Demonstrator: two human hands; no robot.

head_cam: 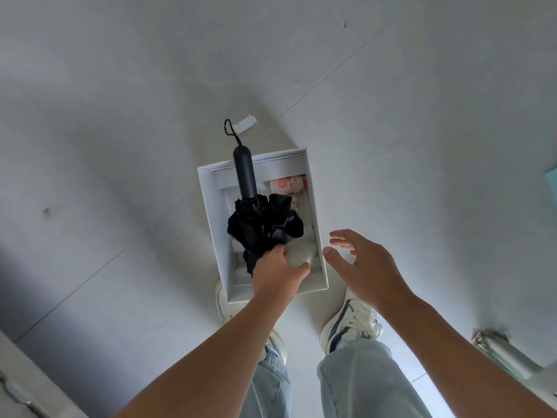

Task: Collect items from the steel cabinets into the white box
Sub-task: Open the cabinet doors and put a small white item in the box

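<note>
The white box stands on the floor between my feet. A folded black umbrella lies in it, its handle sticking out over the far rim, with a wrist cord and a white tag beyond. My left hand is inside the box, fingers closed on the umbrella's lower fabric, next to a pale rounded item. A red-and-white snack packet lies at the box's far right. My right hand hovers open just outside the box's right wall, touching nothing.
Grey tiled floor surrounds the box. A metal leg or frame stands at the lower right, and a steel edge shows at the lower left. My sneakers flank the box's near end.
</note>
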